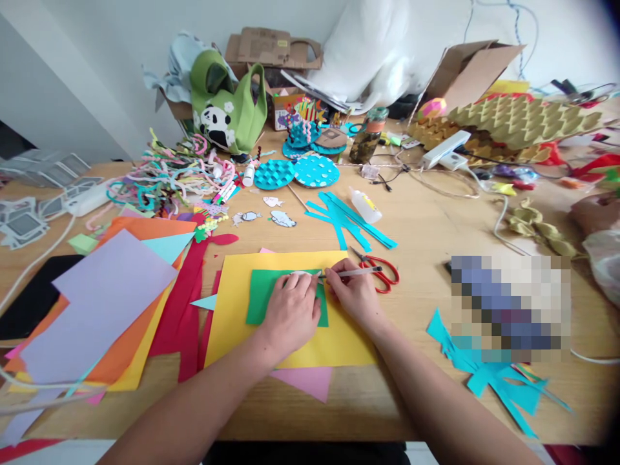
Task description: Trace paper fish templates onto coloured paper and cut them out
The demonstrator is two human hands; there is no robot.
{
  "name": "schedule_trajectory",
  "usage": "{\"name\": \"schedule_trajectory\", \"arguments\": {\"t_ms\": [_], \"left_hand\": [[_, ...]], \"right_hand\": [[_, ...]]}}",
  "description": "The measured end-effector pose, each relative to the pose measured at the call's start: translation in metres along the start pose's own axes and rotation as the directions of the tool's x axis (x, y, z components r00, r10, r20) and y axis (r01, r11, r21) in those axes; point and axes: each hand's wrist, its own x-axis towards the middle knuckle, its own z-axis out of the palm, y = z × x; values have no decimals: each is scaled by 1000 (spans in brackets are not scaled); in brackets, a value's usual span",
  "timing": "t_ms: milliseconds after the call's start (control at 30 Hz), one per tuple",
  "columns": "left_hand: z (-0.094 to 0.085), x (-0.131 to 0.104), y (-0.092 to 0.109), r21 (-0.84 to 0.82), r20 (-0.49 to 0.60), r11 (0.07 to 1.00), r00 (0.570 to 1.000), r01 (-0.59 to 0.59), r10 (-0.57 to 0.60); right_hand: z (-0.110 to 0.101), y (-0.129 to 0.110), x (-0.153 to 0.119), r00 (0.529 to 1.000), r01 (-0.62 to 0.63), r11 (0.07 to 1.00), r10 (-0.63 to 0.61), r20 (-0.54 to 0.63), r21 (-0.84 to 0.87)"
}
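A green sheet of paper (259, 294) lies on a larger yellow sheet (232, 329) in front of me. My left hand (293, 303) rests palm down on the green sheet, its fingers laid over a small white paper cutout that is mostly covered. In my right hand (356, 297) is a slim pen (361, 272), pinched near its tip. The tip is at the cutout's right edge, above the green sheet. Red-handled scissors (390, 278) lie just beyond my right hand, with their blades partly hidden.
Coloured paper sheets (109, 310) are piled at left. Ahead are fish cutouts (282, 219), blue strips (343, 219), a glue bottle (365, 205) and blue discs (317, 171). Blue scraps (504, 381) lie at right near a blurred-out object (504, 303). Another person's hand (593, 213) shows at the right edge.
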Motion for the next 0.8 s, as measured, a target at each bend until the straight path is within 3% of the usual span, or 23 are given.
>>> {"name": "schedule_trajectory", "arguments": {"t_ms": [800], "left_hand": [[1, -1, 1, 9, 13, 1000, 1000, -1, 1]], "right_hand": [[-4, -4, -3, 995, 73, 985, -83, -55, -157]]}}
